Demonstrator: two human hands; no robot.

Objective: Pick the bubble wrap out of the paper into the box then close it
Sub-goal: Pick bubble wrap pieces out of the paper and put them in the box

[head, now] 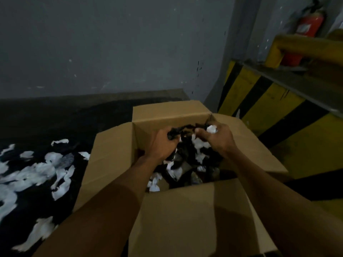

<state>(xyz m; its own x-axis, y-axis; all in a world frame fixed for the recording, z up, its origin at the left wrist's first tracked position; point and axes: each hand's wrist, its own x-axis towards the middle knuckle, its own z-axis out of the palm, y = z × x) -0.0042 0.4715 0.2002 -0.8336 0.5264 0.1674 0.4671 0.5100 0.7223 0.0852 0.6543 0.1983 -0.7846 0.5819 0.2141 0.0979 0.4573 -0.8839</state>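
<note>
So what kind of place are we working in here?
Probably a warehouse or industrial packing area: a red fire extinguisher at upper right, yellow-and-black hazard striping on the right, and an open cardboard box.

Warehouse corner — striped barrier (263, 106), fire extinguisher (310, 25), bare grey wall (111, 43).

The box (115, 151) stands open, flaps spread outward, so its mouth is reachable from above, though scraps (200, 145) heap inside. A yellow-and-black barrier (263, 101) crowds its right side, and a grey wall (111, 43) closes the far side.
</note>
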